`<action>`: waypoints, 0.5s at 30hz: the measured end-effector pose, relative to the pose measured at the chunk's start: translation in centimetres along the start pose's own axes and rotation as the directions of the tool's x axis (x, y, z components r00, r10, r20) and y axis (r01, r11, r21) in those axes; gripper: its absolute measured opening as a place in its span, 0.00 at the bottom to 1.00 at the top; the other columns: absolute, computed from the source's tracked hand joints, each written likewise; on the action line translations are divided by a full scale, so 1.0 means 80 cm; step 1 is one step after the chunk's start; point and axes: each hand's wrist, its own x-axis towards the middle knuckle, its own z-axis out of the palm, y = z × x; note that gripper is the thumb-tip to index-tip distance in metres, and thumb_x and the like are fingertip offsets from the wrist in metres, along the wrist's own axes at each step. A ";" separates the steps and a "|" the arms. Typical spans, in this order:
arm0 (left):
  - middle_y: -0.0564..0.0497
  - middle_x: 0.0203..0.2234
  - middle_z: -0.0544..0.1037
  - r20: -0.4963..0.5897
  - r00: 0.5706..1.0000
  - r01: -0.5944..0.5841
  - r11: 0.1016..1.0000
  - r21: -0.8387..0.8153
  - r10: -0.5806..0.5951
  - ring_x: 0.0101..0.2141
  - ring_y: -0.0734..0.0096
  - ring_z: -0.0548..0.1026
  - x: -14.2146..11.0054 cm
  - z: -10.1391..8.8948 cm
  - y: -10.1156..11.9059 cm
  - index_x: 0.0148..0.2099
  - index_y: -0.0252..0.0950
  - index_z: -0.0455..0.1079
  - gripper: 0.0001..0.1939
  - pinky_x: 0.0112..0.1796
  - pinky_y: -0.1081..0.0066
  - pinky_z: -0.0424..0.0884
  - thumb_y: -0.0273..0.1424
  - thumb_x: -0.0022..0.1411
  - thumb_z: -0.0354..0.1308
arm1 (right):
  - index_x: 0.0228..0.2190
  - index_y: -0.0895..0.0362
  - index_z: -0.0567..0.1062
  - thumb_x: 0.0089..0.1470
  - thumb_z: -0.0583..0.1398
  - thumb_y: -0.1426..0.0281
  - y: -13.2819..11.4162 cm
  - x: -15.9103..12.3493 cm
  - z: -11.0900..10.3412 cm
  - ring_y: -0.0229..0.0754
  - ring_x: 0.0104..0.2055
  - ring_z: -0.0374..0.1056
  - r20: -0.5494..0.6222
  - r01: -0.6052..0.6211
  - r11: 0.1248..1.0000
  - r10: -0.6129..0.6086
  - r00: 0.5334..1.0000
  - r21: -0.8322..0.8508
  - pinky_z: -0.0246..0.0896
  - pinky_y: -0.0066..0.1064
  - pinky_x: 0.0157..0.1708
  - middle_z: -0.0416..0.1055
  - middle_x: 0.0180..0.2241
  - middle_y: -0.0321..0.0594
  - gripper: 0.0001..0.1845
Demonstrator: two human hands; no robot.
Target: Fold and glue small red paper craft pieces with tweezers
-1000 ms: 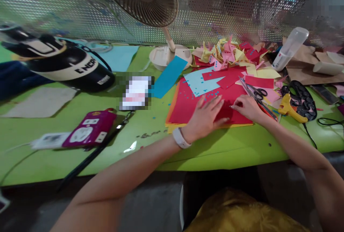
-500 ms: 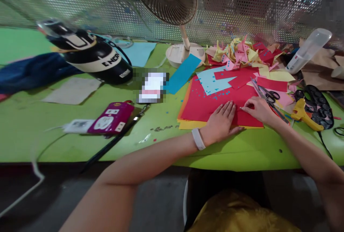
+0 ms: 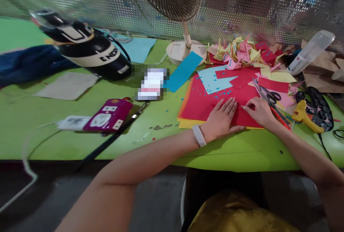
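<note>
My left hand (image 3: 221,120) lies flat, fingers stretched out, on a stack of red paper sheets (image 3: 197,97). Beneath its fingers there seems to be a smaller folded red paper, hard to tell from the red sheet below. Close by on the right, my right hand (image 3: 259,112) has thumb and forefinger pinched together at the edge of that red paper. Orange and yellow sheets show under the stack. On top lie a pale blue sheet (image 3: 215,78), tiny blue paper bits and red paper pieces (image 3: 245,76). Scissors (image 3: 271,97) rest just beyond my right hand.
Folded paper figures (image 3: 242,51) are heaped at the back, beside a fan (image 3: 185,51). A yellow glue gun (image 3: 305,115), black tray (image 3: 321,106) and clear bottle (image 3: 311,53) are at right. Leftward are a phone (image 3: 152,83), purple case (image 3: 110,115) and black bottle (image 3: 94,53).
The camera view has shifted slightly. Both hands stay almost in the same place on the red paper, the left still flat and the right still pinching.
</note>
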 end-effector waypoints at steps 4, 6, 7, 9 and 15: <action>0.34 0.68 0.51 0.035 0.999 -0.015 1.000 -0.006 0.016 0.68 0.54 0.49 0.001 -0.001 0.004 0.70 0.22 0.48 0.46 0.66 0.55 0.43 0.57 0.67 0.37 | 0.26 0.55 0.74 0.57 0.61 0.66 0.001 0.000 -0.001 0.46 0.34 0.69 0.002 0.006 1.000 -0.006 1.000 -0.004 0.60 0.37 0.39 0.74 0.29 0.42 0.09; 0.34 0.68 0.52 0.051 0.999 -0.015 1.000 -0.010 0.016 0.68 0.54 0.50 0.002 -0.001 0.006 0.69 0.22 0.49 0.45 0.66 0.55 0.43 0.56 0.67 0.37 | 0.26 0.55 0.73 0.57 0.61 0.65 0.002 0.000 -0.002 0.46 0.34 0.69 0.004 0.024 1.000 -0.024 1.000 0.000 0.60 0.37 0.39 0.74 0.29 0.42 0.10; 0.34 0.68 0.52 0.060 0.998 -0.012 1.000 -0.013 0.012 0.68 0.54 0.50 0.002 -0.001 0.007 0.69 0.22 0.49 0.45 0.66 0.55 0.44 0.56 0.67 0.37 | 0.26 0.55 0.73 0.57 0.61 0.65 0.003 0.001 -0.002 0.45 0.34 0.69 0.005 0.034 0.999 -0.034 0.999 0.003 0.60 0.37 0.39 0.74 0.29 0.42 0.10; 0.34 0.68 0.53 0.075 0.997 -0.003 1.000 -0.012 0.004 0.68 0.54 0.51 0.002 -0.002 0.009 0.69 0.22 0.49 0.45 0.65 0.54 0.45 0.56 0.67 0.38 | 0.26 0.55 0.73 0.58 0.60 0.64 0.004 0.001 -0.003 0.45 0.33 0.68 0.006 0.047 0.999 -0.047 0.999 0.007 0.60 0.37 0.38 0.74 0.28 0.42 0.11; 0.33 0.67 0.54 0.077 0.997 0.006 1.000 -0.007 -0.006 0.67 0.52 0.52 0.002 -0.004 0.010 0.69 0.21 0.51 0.45 0.64 0.52 0.48 0.56 0.67 0.39 | 0.26 0.55 0.73 0.58 0.60 0.64 0.004 0.003 -0.006 0.46 0.33 0.69 0.038 0.041 0.999 -0.041 0.998 0.003 0.60 0.37 0.38 0.75 0.29 0.43 0.11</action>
